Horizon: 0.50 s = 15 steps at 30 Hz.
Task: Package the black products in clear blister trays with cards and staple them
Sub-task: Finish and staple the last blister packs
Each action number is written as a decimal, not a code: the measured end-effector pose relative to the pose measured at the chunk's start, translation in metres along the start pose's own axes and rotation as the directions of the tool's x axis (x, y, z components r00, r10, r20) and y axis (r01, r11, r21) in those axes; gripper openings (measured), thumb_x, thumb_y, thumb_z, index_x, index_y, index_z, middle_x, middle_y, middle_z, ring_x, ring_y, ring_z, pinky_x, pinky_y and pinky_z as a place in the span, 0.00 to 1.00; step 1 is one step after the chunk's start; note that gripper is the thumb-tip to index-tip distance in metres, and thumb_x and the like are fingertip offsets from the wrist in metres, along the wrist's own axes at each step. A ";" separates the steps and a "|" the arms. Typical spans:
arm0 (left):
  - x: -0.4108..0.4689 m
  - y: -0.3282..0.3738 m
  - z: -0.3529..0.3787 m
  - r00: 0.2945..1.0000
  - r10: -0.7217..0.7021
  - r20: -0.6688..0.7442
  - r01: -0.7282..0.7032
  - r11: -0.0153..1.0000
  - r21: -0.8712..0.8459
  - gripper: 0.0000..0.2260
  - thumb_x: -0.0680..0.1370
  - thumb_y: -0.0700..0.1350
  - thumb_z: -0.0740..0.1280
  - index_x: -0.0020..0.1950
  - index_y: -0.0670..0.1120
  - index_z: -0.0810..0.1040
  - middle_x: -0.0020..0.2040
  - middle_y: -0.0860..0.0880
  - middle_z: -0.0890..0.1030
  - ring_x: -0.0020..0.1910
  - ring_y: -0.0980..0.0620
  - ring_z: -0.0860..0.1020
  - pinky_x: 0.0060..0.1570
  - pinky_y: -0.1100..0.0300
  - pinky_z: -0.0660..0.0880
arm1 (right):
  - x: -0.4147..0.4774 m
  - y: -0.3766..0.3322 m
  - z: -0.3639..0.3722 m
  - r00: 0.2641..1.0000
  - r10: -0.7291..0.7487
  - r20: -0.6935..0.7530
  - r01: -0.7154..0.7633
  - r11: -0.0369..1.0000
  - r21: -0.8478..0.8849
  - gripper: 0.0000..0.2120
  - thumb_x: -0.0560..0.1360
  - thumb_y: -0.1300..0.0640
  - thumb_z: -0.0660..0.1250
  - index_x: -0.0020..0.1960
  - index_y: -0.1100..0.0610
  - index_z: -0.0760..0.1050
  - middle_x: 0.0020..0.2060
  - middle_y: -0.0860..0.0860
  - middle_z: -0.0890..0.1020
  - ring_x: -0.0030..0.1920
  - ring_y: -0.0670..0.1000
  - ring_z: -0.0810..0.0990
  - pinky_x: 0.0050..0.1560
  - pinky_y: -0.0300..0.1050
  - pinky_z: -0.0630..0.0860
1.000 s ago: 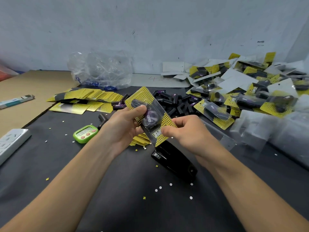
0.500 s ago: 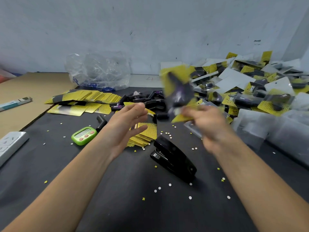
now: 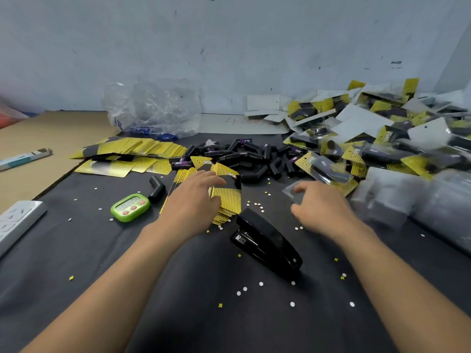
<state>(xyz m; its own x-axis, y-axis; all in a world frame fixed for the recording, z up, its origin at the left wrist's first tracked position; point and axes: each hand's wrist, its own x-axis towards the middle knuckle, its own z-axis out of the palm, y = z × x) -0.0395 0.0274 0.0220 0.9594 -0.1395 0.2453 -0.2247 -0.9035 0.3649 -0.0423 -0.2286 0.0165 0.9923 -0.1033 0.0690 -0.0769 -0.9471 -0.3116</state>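
My left hand [image 3: 196,200] rests with its fingers on top of a small stack of yellow dotted cards [image 3: 226,197] in the middle of the black mat. My right hand [image 3: 321,207] is blurred; its fingertips touch a loose clear blister tray [image 3: 290,191] lying flat on the mat. Between the two hands, closer to me, a black stapler [image 3: 267,240] lies. A heap of loose black products [image 3: 254,156] sits just behind the cards. More clear blister trays [image 3: 407,197] are stacked at the right.
Finished yellow packages [image 3: 382,138] are heaped at the back right. Fanned yellow cards [image 3: 132,149] lie at the back left before a clear plastic bag [image 3: 153,108]. A green timer [image 3: 130,208], one black product [image 3: 156,188] and a white power strip [image 3: 15,222] are on the left.
The package both hands held went away to the right with my right hand and has left it. My right hand has dropped to the clear tray; my left hand has lowered onto the card stack.
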 end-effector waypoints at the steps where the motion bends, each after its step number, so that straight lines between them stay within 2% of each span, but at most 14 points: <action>1: 0.000 0.000 0.003 0.999 0.022 0.040 -0.024 0.999 0.044 0.19 0.82 0.47 0.67 0.73 0.58 0.74 0.79 0.57 0.68 0.81 0.54 0.59 0.77 0.52 0.58 | -0.001 0.000 0.006 0.998 -0.018 0.052 0.021 0.998 -0.057 0.14 0.75 0.55 0.69 0.61 0.48 0.78 0.53 0.51 0.84 0.54 0.57 0.81 0.53 0.49 0.76; 2: 0.001 -0.001 0.006 0.997 0.026 0.079 -0.032 0.997 0.075 0.21 0.82 0.49 0.67 0.76 0.59 0.72 0.80 0.57 0.66 0.82 0.54 0.56 0.79 0.51 0.55 | -0.002 0.000 0.012 0.995 -0.047 0.085 0.051 0.998 -0.041 0.17 0.76 0.58 0.68 0.63 0.47 0.77 0.55 0.52 0.84 0.55 0.58 0.80 0.54 0.50 0.77; 4: 0.004 -0.001 0.013 0.992 0.009 0.128 -0.026 0.991 0.128 0.22 0.82 0.53 0.68 0.76 0.60 0.71 0.81 0.55 0.66 0.82 0.51 0.58 0.80 0.50 0.52 | -0.007 -0.005 0.017 0.989 -0.121 0.087 0.114 0.990 0.079 0.21 0.76 0.65 0.66 0.63 0.45 0.79 0.55 0.51 0.85 0.54 0.56 0.81 0.53 0.49 0.78; 7: 0.008 0.000 0.020 0.994 0.001 0.109 -0.016 0.990 0.138 0.17 0.82 0.53 0.69 0.71 0.59 0.78 0.78 0.55 0.71 0.79 0.51 0.64 0.80 0.51 0.50 | -0.009 -0.015 0.020 0.980 -0.197 -0.005 0.194 0.961 0.198 0.18 0.75 0.65 0.67 0.55 0.44 0.84 0.49 0.46 0.88 0.55 0.54 0.84 0.57 0.51 0.80; 9: 0.011 0.000 0.018 0.995 0.001 0.098 -0.015 0.990 0.143 0.15 0.81 0.53 0.70 0.68 0.59 0.80 0.76 0.56 0.74 0.77 0.50 0.68 0.79 0.51 0.53 | -0.010 -0.021 0.022 0.975 -0.205 -0.088 0.222 0.937 0.271 0.14 0.77 0.61 0.67 0.53 0.44 0.85 0.46 0.45 0.88 0.53 0.53 0.85 0.58 0.52 0.81; 12: 0.012 -0.001 0.013 0.993 -0.016 0.115 -0.004 0.985 0.172 0.14 0.81 0.54 0.70 0.67 0.59 0.81 0.74 0.57 0.75 0.75 0.47 0.70 0.77 0.49 0.58 | -0.007 -0.025 0.025 0.964 -0.169 -0.205 0.243 0.875 0.419 0.07 0.76 0.58 0.74 0.48 0.48 0.87 0.41 0.42 0.88 0.47 0.43 0.86 0.58 0.45 0.82; 14: 0.010 0.000 0.011 0.998 -0.026 0.063 0.021 0.997 0.076 0.14 0.80 0.54 0.71 0.65 0.58 0.82 0.73 0.57 0.76 0.74 0.48 0.71 0.77 0.48 0.62 | -0.005 -0.028 0.024 0.964 -0.135 -0.228 0.229 0.855 0.466 0.05 0.74 0.58 0.76 0.46 0.48 0.87 0.39 0.41 0.88 0.44 0.39 0.85 0.55 0.41 0.82; 15: 0.009 0.002 0.010 0.999 -0.031 0.012 0.031 0.999 -0.023 0.13 0.79 0.54 0.72 0.64 0.58 0.83 0.71 0.59 0.78 0.70 0.52 0.74 0.73 0.50 0.67 | -0.003 -0.030 0.023 0.966 -0.124 -0.229 0.225 0.843 0.490 0.06 0.74 0.58 0.77 0.45 0.48 0.87 0.38 0.41 0.87 0.43 0.38 0.85 0.53 0.39 0.82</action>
<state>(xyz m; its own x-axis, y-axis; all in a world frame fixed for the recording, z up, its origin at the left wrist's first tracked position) -0.0301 0.0201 0.0160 0.9679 -0.1165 0.2229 -0.1986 -0.8978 0.3932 -0.0408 -0.1931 0.0036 0.9453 -0.0513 0.3221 0.2058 -0.6725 -0.7110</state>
